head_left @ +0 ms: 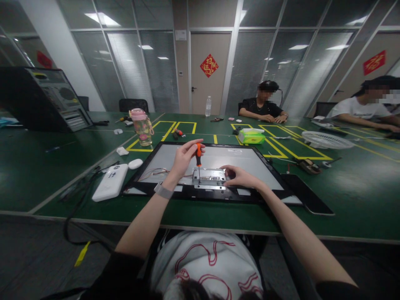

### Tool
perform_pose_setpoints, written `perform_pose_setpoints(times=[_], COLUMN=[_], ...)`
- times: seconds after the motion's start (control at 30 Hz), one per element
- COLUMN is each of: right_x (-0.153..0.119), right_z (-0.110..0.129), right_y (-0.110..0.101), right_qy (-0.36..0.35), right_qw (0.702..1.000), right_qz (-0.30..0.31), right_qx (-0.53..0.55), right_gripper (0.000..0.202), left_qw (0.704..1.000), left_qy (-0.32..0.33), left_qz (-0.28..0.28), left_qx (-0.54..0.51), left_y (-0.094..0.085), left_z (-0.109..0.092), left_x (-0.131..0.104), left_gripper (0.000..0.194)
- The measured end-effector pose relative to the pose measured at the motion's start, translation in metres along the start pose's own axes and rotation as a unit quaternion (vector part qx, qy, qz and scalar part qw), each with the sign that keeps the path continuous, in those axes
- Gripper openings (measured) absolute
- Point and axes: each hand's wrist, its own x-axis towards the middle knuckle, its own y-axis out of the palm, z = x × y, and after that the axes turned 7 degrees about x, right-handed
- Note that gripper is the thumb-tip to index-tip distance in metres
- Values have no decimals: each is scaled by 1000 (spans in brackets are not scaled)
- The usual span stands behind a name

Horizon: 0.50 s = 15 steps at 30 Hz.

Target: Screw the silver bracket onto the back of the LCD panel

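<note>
Left hand (pixel 185 159) closed round the orange-handled screwdriver (pixel 198 155), shaft about upright, tip down at the metal bracket (pixel 213 172) on the panel (pixel 250 160), flat on the worktop (pixel 175 211). Right hand (pixel 241 178) curled at bracket's right end, can't tell if gripping. Probably screw work; next calls for turning the driver, bracket steady

Dim in here; light panels (pixel 102 19) glow in glass (pixel 161 83), soft glare on tabletop (pixel 359 193), edges stretched, blurry.

Computer tower (pixel 46 102) partly off-frame left
</note>
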Motion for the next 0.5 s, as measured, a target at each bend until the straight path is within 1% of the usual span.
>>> perform_pose_setpoints(times=[0.13, 0.2, 0.27, 0.37, 0.43, 0.5], right_x=[0, 0, 0, 0, 0, 1], right_z=[-1, -1, 0, 0, -1, -2], right_y=[0, 0, 0, 0, -1, -1], right_qy=[-2, -1, 1, 3, 1, -4], right_qw=[1000, 1000, 1000, 1000, 1000, 1000], right_qz=[7, 8, 7, 8, 10, 9], right_qx=[9, 10, 10, 11, 10, 9], right_gripper=[70, 69, 70, 70, 69, 68], left_qw=[995, 993, 997, 999, 999, 998], left_qy=[27, 28, 18, -6, -5, 19], left_qz=[-55, -72, -67, -39, -39, -57], left_qx=[80, 89, 46, -21, -11, 35], left_y=[0, 0, 0, 2, 2, 2], left_z=[2, 2, 0, -2, -3, -2], left_x=[0, 0, 1, 0, 0, -1], left_gripper=[24, 22, 25, 31, 31, 26])
